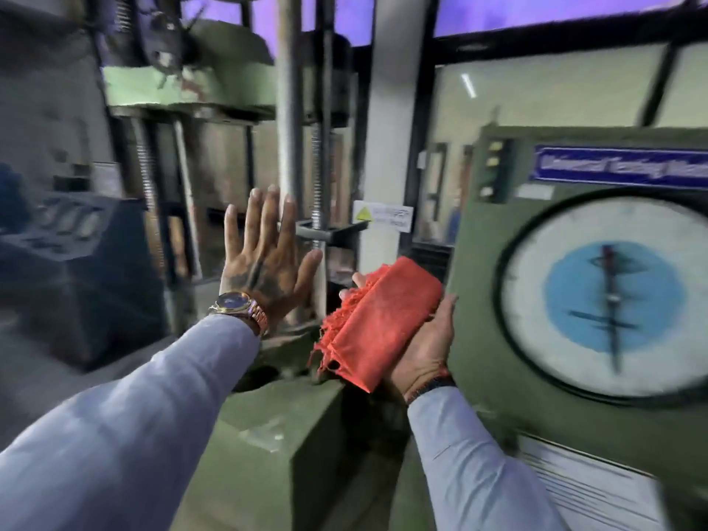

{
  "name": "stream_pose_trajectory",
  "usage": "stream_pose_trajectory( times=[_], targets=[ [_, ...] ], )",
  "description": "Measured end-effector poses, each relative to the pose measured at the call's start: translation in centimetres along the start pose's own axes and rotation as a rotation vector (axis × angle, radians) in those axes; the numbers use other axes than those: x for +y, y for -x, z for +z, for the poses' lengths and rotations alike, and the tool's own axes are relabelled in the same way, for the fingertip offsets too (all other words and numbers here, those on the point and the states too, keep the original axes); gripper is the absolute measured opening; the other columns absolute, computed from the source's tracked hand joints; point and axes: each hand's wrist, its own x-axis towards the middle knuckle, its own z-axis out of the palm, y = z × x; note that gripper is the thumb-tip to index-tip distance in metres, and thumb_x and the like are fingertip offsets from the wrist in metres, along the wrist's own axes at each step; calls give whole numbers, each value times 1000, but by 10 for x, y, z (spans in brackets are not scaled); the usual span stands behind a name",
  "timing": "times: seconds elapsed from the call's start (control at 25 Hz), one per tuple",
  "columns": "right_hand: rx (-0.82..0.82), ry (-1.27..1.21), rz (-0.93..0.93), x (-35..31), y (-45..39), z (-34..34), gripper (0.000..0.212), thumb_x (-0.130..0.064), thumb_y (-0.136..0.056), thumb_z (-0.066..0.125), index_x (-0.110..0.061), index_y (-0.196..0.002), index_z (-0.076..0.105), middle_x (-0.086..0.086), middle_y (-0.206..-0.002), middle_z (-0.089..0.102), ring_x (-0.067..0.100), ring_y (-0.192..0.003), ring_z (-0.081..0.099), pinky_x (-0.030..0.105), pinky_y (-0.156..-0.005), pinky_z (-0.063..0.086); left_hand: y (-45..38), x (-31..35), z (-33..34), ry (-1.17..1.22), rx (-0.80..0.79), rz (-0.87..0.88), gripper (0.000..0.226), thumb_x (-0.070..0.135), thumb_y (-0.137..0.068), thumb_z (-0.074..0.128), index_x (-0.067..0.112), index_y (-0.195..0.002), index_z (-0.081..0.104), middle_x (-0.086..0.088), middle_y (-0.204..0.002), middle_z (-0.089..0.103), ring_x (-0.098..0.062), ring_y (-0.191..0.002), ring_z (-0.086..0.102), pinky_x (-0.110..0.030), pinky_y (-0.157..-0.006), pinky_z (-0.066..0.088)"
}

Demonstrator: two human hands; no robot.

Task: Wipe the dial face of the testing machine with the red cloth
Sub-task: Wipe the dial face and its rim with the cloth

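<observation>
A folded red cloth (377,320) with a frayed edge lies across the palm of my right hand (425,346), which holds it in front of me. The round dial face (567,231), white with a blue centre and dark pointers, sits in the green cabinet (482,339) at the right, a short way right of the cloth and apart from it. Raised at centre left is my left hand (264,254), back toward me, fingers spread, holding nothing, with a gold watch on the wrist. The picture is blurred.
The loading frame with steel columns (287,109) and a threaded screw (320,178) stands behind my hands. Its green base block (276,435) lies below them. A blue console (69,239) is at the left. A warning sticker (383,216) is on the white pillar.
</observation>
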Motion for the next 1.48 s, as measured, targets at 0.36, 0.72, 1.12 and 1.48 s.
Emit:
stream_pose_trajectory(
  times=[0.36, 0.72, 1.12, 1.48],
  targets=[
    [274, 171, -389, -324, 71, -166, 111, -100, -82, 34, -10, -137, 69, 27, -143, 63, 48, -127, 64, 64, -108, 52, -87, 370, 117, 344, 27, 246, 90, 64, -103, 30, 6, -172, 21, -20, -181, 14, -43, -168, 12, -70, -133, 6],
    [759, 521, -698, -501, 1, -260, 83, -93, -87, 36, -26, -127, 66, 14, -133, 67, 33, -118, 67, 52, -103, 52, -137, 528, 253, 368, 13, 250, 89, 64, -105, 35, 9, -173, 19, -19, -181, 15, -42, -168, 12, -65, -134, 4],
    [1078, 2475, -724, -545, -147, -350, 84, -83, -96, 15, -39, -168, 18, 13, -180, 2, 39, -165, 2, 67, -128, 4, -213, 559, 380, 333, 38, 249, 95, 71, -101, 39, 14, -174, 19, -17, -183, 7, -44, -168, 7, -69, -133, 7],
    [689, 2680, -1124, -514, -221, -343, 57, -65, -107, 32, -53, -162, 28, 4, -179, 20, 37, -164, 16, 69, -128, 7, -201, 549, 428, 342, 152, 163, 114, 87, -91, 39, 12, -174, 17, -16, -183, 6, -37, -170, 8, -62, -134, 0]
  ],
)
